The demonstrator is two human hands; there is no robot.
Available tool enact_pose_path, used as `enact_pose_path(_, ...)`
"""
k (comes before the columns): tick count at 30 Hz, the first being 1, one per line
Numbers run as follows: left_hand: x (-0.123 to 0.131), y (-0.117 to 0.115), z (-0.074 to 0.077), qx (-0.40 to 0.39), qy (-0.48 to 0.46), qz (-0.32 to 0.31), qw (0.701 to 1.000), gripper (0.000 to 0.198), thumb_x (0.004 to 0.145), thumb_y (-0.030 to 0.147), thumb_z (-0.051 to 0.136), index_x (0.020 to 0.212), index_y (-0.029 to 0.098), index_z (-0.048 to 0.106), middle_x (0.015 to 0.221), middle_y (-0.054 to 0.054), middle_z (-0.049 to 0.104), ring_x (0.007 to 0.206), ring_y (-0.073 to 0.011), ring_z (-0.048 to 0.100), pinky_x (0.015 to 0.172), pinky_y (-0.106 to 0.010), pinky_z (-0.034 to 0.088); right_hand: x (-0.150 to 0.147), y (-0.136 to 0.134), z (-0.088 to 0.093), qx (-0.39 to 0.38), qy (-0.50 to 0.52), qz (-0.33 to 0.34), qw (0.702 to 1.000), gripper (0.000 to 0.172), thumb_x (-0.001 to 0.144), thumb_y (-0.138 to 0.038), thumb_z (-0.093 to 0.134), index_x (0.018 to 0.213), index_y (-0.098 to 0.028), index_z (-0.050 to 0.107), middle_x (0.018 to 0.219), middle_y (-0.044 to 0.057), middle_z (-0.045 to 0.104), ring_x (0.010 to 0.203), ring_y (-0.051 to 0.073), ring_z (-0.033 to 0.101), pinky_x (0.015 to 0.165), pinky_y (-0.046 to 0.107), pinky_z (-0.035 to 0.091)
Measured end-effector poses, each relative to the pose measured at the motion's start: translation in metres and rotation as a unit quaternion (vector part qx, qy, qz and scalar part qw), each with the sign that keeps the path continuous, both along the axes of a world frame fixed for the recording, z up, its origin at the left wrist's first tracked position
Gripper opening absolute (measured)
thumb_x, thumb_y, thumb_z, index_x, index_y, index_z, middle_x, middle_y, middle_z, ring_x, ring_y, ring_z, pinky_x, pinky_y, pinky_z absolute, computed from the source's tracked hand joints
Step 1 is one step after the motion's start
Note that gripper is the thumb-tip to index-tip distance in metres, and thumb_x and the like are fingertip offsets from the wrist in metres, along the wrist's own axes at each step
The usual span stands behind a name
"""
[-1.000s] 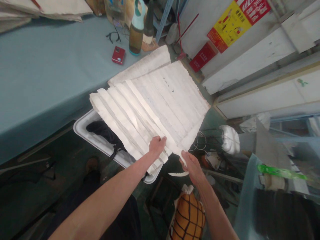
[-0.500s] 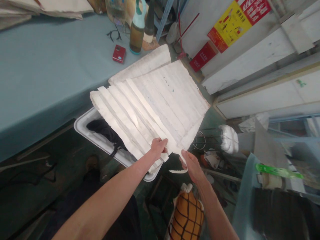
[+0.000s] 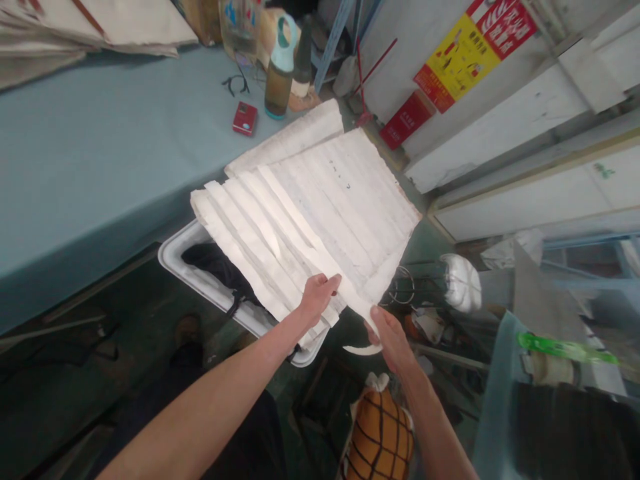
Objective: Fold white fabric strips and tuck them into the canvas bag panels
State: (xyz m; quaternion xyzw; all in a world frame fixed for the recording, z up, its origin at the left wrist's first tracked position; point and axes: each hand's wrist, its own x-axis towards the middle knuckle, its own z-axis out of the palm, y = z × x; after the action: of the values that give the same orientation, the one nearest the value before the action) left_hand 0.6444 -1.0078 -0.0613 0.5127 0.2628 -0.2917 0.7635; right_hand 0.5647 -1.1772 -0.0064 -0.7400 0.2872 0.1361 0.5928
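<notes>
A stack of off-white, overlapping strips (image 3: 250, 230), paper or cloth, lies across a wide off-white sheet (image 3: 350, 193) with small dark marks. My left hand (image 3: 320, 295) is closed, thumb on top, on the near end of the stack beside one long strip (image 3: 353, 298). That strip runs down to the right into my right hand (image 3: 393, 333), which pinches it. Its narrow curled tail (image 3: 363, 350) hangs below the right fingers. Under the stack is a white plastic bin (image 3: 175, 248) holding dark material.
A blue-green covered table (image 3: 125, 147) is on the left, bearing a red box (image 3: 245, 118), a bottle (image 3: 278, 83) and more off-white sheets (image 3: 135, 27). An orange checked bundle (image 3: 380, 433) stands below my right arm. A white wrapped bundle (image 3: 461, 281) is at right.
My right hand has moved slightly right and down, away from my left, and more of the strip shows between them. The whole view has shifted a little.
</notes>
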Motion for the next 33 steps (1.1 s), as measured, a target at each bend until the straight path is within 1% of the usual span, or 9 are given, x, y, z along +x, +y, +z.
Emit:
enact_pose_path(4,0.002,-0.004,0.011,0.000,-0.011,0.065,0.998,0.022,0.100,0.036,0.071,0.103,0.014,0.070,0.096,-0.002,0.072,0.077,-0.0166,0.070,0.068,-0.032,0.061,-0.003,0.014,0.005,0.031,-0.017,-0.002,0.999,0.069,0.073,-0.083,0.077,0.067,-0.021,0.048,0.058,-0.007,0.037,0.049,0.006,0.026,0.044,0.023,0.020)
enact_pose_path(7,0.007,-0.009,0.024,-0.020,-0.007,0.108,0.994,0.024,0.101,0.038,0.069,0.109,0.015,0.069,0.100,-0.003,0.072,0.079,-0.0167,0.070,0.069,-0.032,0.062,-0.002,0.025,0.008,0.058,-0.023,-0.006,0.998,0.070,0.075,-0.083,0.076,0.066,-0.021,0.046,0.058,-0.007,0.037,0.048,0.006,0.025,0.044,0.022,0.021)
enact_pose_path(12,0.022,-0.009,0.050,-0.057,-0.005,0.146,0.988,0.023,0.103,0.037,0.067,0.098,0.015,0.068,0.084,0.001,0.068,0.064,-0.0122,0.064,0.060,-0.027,0.058,0.001,0.035,0.007,0.118,-0.015,-0.021,0.993,0.066,0.079,-0.083,0.072,0.073,-0.021,0.050,0.060,-0.007,0.041,0.046,0.005,0.024,0.043,0.020,0.024)
enact_pose_path(15,0.034,0.002,0.060,-0.057,-0.014,0.161,0.985,0.022,0.102,0.036,0.068,0.095,0.015,0.068,0.080,0.002,0.066,0.061,-0.0108,0.061,0.056,-0.025,0.055,0.002,0.040,0.005,0.147,-0.010,-0.034,0.989,0.063,0.079,-0.080,0.073,0.077,-0.022,0.051,0.061,-0.008,0.040,0.046,0.005,0.022,0.042,0.019,0.024)
enact_pose_path(20,0.055,0.027,0.073,-0.057,-0.027,0.162,0.985,0.024,0.102,0.036,0.068,0.090,0.015,0.067,0.074,0.004,0.063,0.055,-0.0092,0.057,0.051,-0.023,0.051,0.007,0.052,0.006,0.163,-0.026,-0.051,0.985,0.056,0.081,-0.067,0.082,0.076,-0.021,0.050,0.060,-0.009,0.040,0.046,0.005,0.023,0.042,0.018,0.023)
enact_pose_path(22,0.063,0.037,0.082,-0.065,-0.040,0.164,0.983,0.026,0.102,0.036,0.068,0.088,0.015,0.066,0.073,0.005,0.063,0.055,-0.0093,0.057,0.052,-0.023,0.051,0.011,0.057,0.008,0.168,-0.030,-0.052,0.984,0.056,0.081,-0.066,0.082,0.076,-0.021,0.050,0.061,-0.009,0.041,0.046,0.004,0.024,0.042,0.018,0.024)
enact_pose_path(26,0.079,0.052,0.100,-0.077,-0.070,0.175,0.979,0.028,0.102,0.035,0.068,0.082,0.015,0.064,0.069,0.006,0.059,0.053,-0.0088,0.054,0.050,-0.022,0.048,0.017,0.065,0.010,0.169,-0.035,-0.053,0.983,0.056,0.080,-0.062,0.085,0.073,-0.021,0.047,0.059,-0.010,0.036,0.046,0.005,0.025,0.042,0.017,0.024)
enact_pose_path(30,0.091,0.065,0.110,-0.076,-0.082,0.178,0.978,0.033,0.102,0.035,0.068,0.077,0.016,0.061,0.063,0.008,0.054,0.047,-0.0074,0.048,0.046,-0.020,0.042,0.019,0.072,0.011,0.164,-0.031,-0.051,0.985,0.057,0.079,-0.063,0.086,0.073,-0.020,0.049,0.062,-0.008,0.042,0.047,0.004,0.026,0.043,0.018,0.026)
enact_pose_path(33,0.108,0.085,0.115,-0.083,-0.095,0.178,0.976,0.033,0.101,0.034,0.069,0.074,0.016,0.060,0.063,0.008,0.056,0.049,-0.0083,0.051,0.048,-0.021,0.045,0.016,0.075,0.009,0.158,-0.019,-0.052,0.986,0.054,0.076,-0.063,0.088,0.077,-0.020,0.055,0.064,-0.008,0.046,0.047,0.004,0.029,0.043,0.018,0.026)
